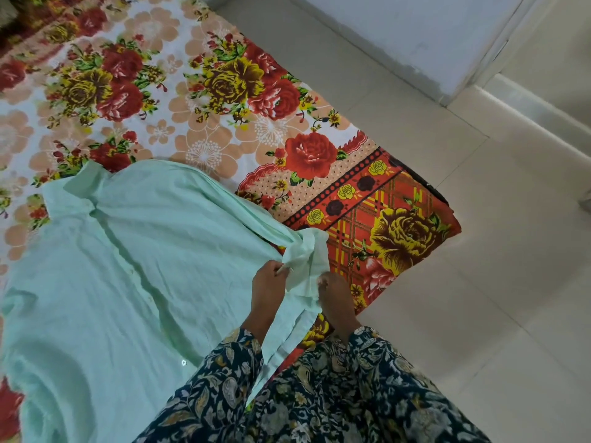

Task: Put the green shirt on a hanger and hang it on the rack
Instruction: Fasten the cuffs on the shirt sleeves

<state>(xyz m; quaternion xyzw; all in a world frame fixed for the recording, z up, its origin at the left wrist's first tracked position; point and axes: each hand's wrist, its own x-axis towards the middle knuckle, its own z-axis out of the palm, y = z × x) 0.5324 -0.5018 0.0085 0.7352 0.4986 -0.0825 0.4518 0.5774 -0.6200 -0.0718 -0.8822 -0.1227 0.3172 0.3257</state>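
Head view, left hand (267, 284) and right hand (334, 290) pinching green shirt (128, 257) end at bed (399, 225) edge, bare floor (479, 251) beside

The green shirt (128, 266) is spread flat, front up, on the floral bedsheet (198, 100). It is pale mint, with its button placket seen running down the middle. One sleeve end is bunched and lifted near the bedsheet's red bordered edge, the cuff crumpled.
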